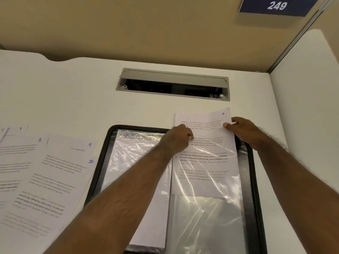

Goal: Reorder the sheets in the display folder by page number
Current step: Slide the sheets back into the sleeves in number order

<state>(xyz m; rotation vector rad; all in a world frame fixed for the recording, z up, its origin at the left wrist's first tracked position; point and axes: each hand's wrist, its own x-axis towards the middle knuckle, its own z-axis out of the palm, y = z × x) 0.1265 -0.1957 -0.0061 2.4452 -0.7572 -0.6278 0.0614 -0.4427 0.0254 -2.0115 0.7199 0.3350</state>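
On the white desk (77,99) the black-edged display folder (255,180) lies open. The white printed sheet numbered 4 (205,143) sits halfway into its right-hand clear plastic sleeve (207,217). The left hand (176,138) pinches the sheet's left edge, the right hand (240,128) its upper right edge, and loose sheets numbered 7 to 10 (42,176) lie fanned at the left

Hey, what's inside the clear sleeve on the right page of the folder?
The sheet numbered 4 is partly inside the right sleeve; its top sticks out, pinched by both hands. The sleeve's lower part looks unfilled. Glare hides anything behind.
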